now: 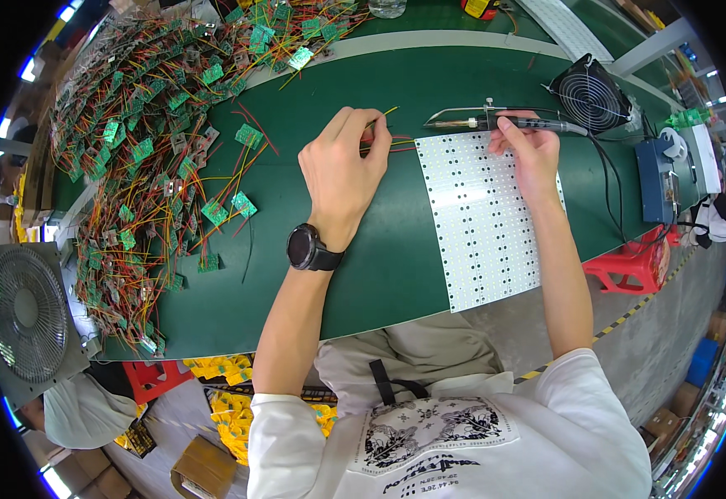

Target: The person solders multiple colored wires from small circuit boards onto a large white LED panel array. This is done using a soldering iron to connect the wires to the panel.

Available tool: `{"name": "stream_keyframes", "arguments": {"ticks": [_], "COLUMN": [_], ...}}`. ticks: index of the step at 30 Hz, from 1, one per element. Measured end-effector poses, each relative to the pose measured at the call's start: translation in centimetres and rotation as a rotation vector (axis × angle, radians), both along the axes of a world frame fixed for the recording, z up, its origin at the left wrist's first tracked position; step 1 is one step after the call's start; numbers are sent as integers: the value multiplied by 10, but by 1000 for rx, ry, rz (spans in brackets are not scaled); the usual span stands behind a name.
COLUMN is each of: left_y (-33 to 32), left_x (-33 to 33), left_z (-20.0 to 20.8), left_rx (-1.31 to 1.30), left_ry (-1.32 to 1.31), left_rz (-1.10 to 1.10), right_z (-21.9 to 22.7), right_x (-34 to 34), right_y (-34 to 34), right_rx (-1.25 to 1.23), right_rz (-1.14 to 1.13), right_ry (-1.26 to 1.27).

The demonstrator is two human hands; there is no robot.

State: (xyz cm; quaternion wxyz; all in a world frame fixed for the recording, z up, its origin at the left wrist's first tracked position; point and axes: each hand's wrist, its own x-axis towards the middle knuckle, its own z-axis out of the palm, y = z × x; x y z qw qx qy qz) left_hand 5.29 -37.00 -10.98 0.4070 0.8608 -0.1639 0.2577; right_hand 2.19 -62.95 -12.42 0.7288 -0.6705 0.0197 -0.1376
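My left hand [342, 170], with a black watch on its wrist, pinches thin red and yellow wires [396, 143] at the top left corner of a long white LED panel [479, 212] lying on the green table [363, 274]. My right hand [529, 145] grips a black soldering iron [496, 122] held sideways, its metal tip pointing left toward the wires at the panel's top edge.
A large heap of small green circuit boards with red and yellow wires [147, 158] covers the table's left side. A small black fan [592, 91] stands behind the panel, a blue box [658, 179] at the right edge, a grey fan [26, 316] at the left. A red stool [633, 266] stands below the table.
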Motion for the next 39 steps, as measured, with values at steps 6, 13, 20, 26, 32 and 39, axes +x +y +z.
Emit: {"name": "stream_keyframes", "arguments": {"ticks": [6, 13, 20, 26, 32, 39], "left_y": [8, 11, 23, 17, 1, -6], "left_x": [3, 6, 9, -7, -29, -28], "left_z": [-4, 2, 19, 38, 12, -3], "left_rx": [307, 314, -74, -132, 215, 237], "left_ry": [17, -9, 170, 477, 361, 256], "left_rz": [66, 124, 149, -198, -308, -240], "right_z": [1, 0, 0, 0, 2, -5], "right_x": [0, 0, 0, 1, 0, -1], "right_y": [0, 0, -2, -3, 2, -6], "right_rx": [6, 24, 48, 50, 48, 51], "right_rz": [-3, 1, 0, 8, 14, 52], "right_ry": [2, -1, -1, -5, 2, 11]}}
